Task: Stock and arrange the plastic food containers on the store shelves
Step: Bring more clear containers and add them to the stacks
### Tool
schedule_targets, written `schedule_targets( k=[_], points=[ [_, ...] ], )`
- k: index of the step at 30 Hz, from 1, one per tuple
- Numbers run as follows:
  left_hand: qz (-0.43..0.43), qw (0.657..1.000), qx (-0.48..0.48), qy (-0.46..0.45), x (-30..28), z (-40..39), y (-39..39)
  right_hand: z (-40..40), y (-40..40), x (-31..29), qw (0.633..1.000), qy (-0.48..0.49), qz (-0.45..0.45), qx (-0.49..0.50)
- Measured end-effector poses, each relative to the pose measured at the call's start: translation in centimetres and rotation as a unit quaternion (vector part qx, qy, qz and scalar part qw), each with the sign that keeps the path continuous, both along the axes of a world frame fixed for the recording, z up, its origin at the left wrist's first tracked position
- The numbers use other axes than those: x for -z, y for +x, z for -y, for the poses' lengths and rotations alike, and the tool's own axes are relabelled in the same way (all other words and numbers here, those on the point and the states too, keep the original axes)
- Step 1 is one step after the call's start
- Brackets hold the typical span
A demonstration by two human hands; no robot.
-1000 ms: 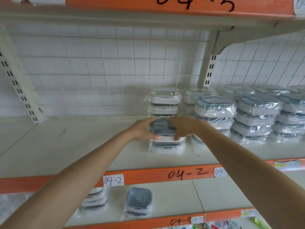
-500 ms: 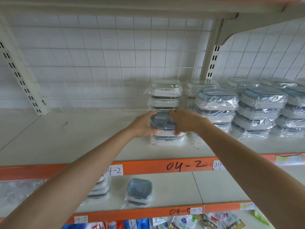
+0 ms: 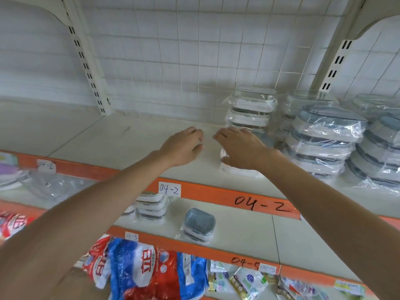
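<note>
A wrapped container pack (image 3: 238, 169) sits near the front of the shelf (image 3: 129, 137), just above the orange 04-2 strip (image 3: 259, 205), and is mostly hidden under the right hand (image 3: 240, 146), whose straightened fingers lie flat over its top. The left hand (image 3: 184, 146) hovers just left of the pack, fingers loosely relaxed, holding nothing. Behind and right of the strip stand taller stacks of wrapped containers (image 3: 324, 137).

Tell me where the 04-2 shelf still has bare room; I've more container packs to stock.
Bare: left of the left hand, up to the slotted upright. Crowded: right of the right hand, where wrapped container stacks fill the shelf.
</note>
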State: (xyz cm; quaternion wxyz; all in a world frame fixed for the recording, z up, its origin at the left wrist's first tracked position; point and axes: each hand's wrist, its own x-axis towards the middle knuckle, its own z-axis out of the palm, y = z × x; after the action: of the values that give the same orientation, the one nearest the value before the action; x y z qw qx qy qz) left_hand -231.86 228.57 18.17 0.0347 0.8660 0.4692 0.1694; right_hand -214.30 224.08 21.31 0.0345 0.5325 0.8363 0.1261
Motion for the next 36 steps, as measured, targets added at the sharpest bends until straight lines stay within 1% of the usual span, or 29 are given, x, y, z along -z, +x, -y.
schedule_targets(
  k=[3, 6, 11, 15, 17, 18, 20, 21, 24, 27, 31, 36],
  points=[
    [-0.009, 0.999, -0.049, 0.005, 1.2, 2.0, -3.4, -0.2, -3.6, 1.3, 0.998, -0.007, -0.023, -0.057],
    [-0.016, 0.995, -0.093, 0.018, 2.6, 4.3, -6.9, 0.2, -7.2, 2.8, 0.992, -0.052, -0.05, -0.101],
    [-0.04, 0.991, -0.117, 0.043, 3.9, 7.4, -12.0, 1.0, -12.0, 4.8, 0.975, -0.115, -0.097, -0.165],
    [-0.042, 0.991, -0.128, 0.007, 6.5, 9.0, -14.9, 1.7, -14.5, 7.5, 0.964, -0.155, -0.103, -0.187],
    [-0.051, 0.99, -0.131, -0.026, 8.6, 9.5, -15.8, 2.1, -15.3, 9.8, 0.965, -0.147, -0.096, -0.194],
    [-0.051, 0.989, -0.131, -0.045, 9.8, 9.6, -16.1, 2.4, -15.5, 11.1, 0.968, -0.126, -0.094, -0.196],
    [-0.049, 0.986, -0.136, -0.085, 12.6, 9.7, -16.2, 3.1, -15.9, 13.6, 0.974, -0.087, -0.089, -0.191],
    [-0.052, 0.983, -0.14, -0.106, 14.0, 9.9, -16.0, 3.5, -16.1, 14.9, 0.975, -0.089, -0.094, -0.182],
    [-0.06, 0.976, -0.136, -0.16, 18.4, 10.6, -15.0, 4.9, -16.1, 19.0, 0.972, -0.14, -0.115, -0.147],
    [-0.064, 0.971, -0.122, -0.196, 22.1, 11.0, -13.4, 5.6, -14.7, 23.0, 0.967, -0.199, -0.13, -0.09],
    [-0.055, 0.966, -0.11, -0.229, 25.3, 10.4, -11.6, 5.8, -12.2, 26.6, 0.967, -0.221, -0.125, -0.029],
    [-0.058, 0.968, -0.095, -0.227, 29.3, 8.8, -9.3, 6.0, -9.4, 31.4, 0.963, -0.23, -0.133, 0.037]
  ],
)
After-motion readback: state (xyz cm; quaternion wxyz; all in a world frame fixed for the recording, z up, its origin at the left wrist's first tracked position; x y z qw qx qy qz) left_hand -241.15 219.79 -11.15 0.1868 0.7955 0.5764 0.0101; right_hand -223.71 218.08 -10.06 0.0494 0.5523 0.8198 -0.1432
